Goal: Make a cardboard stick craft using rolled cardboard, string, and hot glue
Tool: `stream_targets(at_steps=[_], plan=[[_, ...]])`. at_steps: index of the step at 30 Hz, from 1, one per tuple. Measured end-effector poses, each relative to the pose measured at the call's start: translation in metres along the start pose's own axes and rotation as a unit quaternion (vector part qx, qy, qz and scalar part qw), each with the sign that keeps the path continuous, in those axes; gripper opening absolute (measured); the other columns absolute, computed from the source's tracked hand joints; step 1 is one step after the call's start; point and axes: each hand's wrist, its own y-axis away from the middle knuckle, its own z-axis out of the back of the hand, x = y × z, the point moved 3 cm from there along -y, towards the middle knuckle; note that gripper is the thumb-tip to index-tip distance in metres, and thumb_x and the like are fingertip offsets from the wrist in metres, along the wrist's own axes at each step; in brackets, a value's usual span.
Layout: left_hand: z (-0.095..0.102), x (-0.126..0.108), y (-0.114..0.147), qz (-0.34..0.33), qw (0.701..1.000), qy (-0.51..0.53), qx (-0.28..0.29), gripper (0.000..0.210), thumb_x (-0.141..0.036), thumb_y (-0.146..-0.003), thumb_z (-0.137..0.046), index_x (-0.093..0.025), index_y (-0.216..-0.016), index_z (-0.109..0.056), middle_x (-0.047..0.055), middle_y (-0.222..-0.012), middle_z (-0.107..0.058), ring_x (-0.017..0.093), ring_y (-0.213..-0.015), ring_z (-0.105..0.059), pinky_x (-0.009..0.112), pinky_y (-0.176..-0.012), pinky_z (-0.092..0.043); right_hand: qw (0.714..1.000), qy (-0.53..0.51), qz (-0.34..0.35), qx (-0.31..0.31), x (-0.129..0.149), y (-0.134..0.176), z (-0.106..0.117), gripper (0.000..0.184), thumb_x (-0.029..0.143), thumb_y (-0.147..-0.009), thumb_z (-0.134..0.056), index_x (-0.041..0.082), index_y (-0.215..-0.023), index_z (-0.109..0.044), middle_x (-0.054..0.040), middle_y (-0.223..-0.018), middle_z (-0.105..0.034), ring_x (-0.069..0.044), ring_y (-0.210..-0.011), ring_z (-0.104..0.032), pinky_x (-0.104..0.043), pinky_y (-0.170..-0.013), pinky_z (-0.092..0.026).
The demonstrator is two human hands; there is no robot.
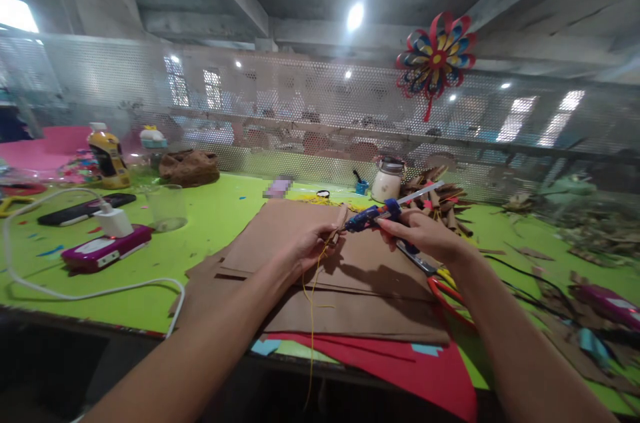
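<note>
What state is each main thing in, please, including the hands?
Left hand, closed on a slim brown piece
Right hand, closed around the blue glue gun
Glue gun, nozzle beside the brown piece, translucent stick protruding
Flat brown sheets, stacked unevenly
Thin yellow thread, hanging loose
Purple power strip, white plug inserted
Yellow bottle, upright, capped
White jar, upright, grey lid on

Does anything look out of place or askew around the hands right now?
Yes: the red sheet under the brown sheets juts askew past the front edge of the table, where it could snag. A yellow thread also trails from the left hand over that edge.
</note>
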Motion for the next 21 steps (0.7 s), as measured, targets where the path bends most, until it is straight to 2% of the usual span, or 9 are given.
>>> stream_targets(at_steps=[7,13,18,21], plan=[[-0.0021,0.0002,0.0021,0.008,1.0,0.003,-0.015,0.018,-0.01,-0.079,-0.049,-0.007,-0.067,-0.062,0.008,-0.061,-0.061,0.008,-0.054,-0.053,0.018,-0.046,-0.036,1.0,-0.009,0.003,0.017,0.0009,-0.0004,-0.0035,0.046,0.053,-0.085,-0.044,0.015,-0.065,-0.059,-0.0046,-0.063,-0.061,-0.013,-0.061,-0.054,-0.026,-0.062,-0.039],[-0.0005,-0.0004,0.0015,-0.002,0.999,-0.021,-0.031,0.014,-0.011,-0.077,-0.052,-0.008,-0.066,-0.061,0.006,-0.059,-0.06,0.008,-0.049,-0.049,0.02,-0.047,-0.036,0.998,-0.008,0.03,0.053,0.0017,0.0006,-0.0024,0.048,0.055,-0.085,-0.043,0.015,-0.063,-0.06,-0.0051,-0.063,-0.061,-0.013,-0.063,-0.054,-0.026,-0.063,-0.039],[-0.0018,-0.0009,0.0028,0.015,0.999,0.001,-0.029,0.016,-0.01,-0.078,-0.05,-0.007,-0.069,-0.061,0.009,-0.064,-0.062,0.01,-0.059,-0.056,0.019,-0.049,-0.039,0.999,-0.034,0.004,0.024,-0.0034,0.001,-0.0006,0.047,0.055,-0.084,-0.045,0.014,-0.067,-0.06,-0.0058,-0.065,-0.062,-0.013,-0.062,-0.054,-0.026,-0.061,-0.039],[-0.0024,-0.0015,0.0038,0.01,0.999,0.007,-0.032,0.016,-0.011,-0.079,-0.05,-0.006,-0.07,-0.062,0.009,-0.066,-0.063,0.009,-0.056,-0.054,0.018,-0.048,-0.038,0.999,-0.051,-0.002,0.007,-0.0076,-0.0009,-0.0024,0.047,0.056,-0.083,-0.046,0.013,-0.069,-0.06,-0.0061,-0.066,-0.062,-0.013,-0.062,-0.054,-0.026,-0.061,-0.04]])
